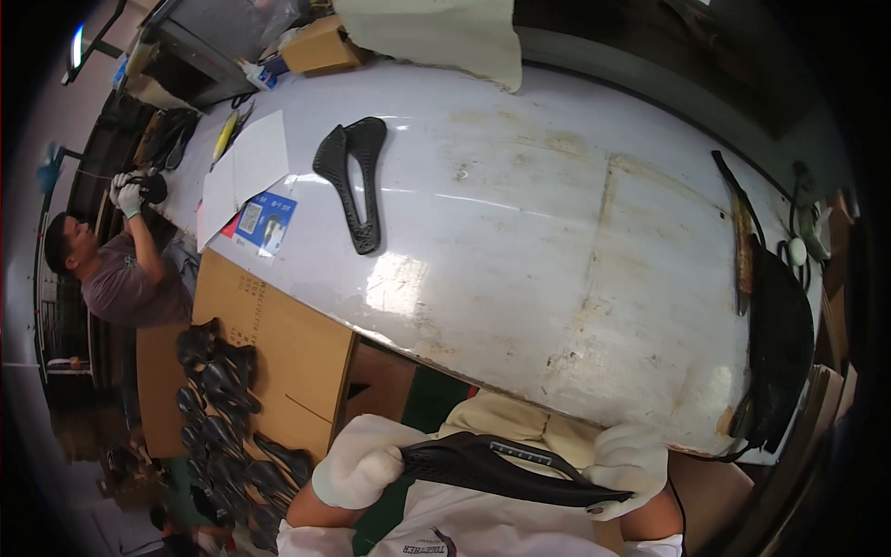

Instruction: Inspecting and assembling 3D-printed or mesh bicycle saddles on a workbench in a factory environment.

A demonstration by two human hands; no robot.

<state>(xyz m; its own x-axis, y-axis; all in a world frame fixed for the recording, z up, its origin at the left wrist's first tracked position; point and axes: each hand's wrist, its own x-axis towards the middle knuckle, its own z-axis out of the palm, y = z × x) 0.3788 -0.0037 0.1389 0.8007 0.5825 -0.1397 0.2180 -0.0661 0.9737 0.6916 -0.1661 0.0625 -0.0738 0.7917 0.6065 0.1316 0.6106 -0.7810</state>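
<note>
We stood at the near side of a large, glossy white table (pixel 483 241), its top scuffed and marked with brown stains. By its near left edge we had a broad brown cardboard box (pixel 278 302), and a limp black cloth-like bundle (pixel 780 334) lay at the table's right end. A cream sheet (pixel 445 32) hung over the far edge. Beyond the cardboard, on the left, we saw a co-worker in a dull purple-brown shirt (pixel 130 283), whose gloved hands held a dark object. Many glossy black moulded saddles (pixel 223 385) were heaped over the left and lower part of the cardboard

In front of our body, just off the table's near edge, we held a long black saddle with a pale slotted strip (pixel 492 469), lying roughly crosswise. Our left hand in a white glove (pixel 367 461) was closed around its left end, thumb on top; our right hand in a white glove (pixel 631 469) was curled over its right end, its fingers partly hidden

On the table, left of the middle, lay a black openwork saddle with a long central gap (pixel 369 190). Left of it we saw a white paper sheet (pixel 246 172), a blue printed card (pixel 267 223) partly beside it, and a slim yellow-handled tool (pixel 225 135)
</note>
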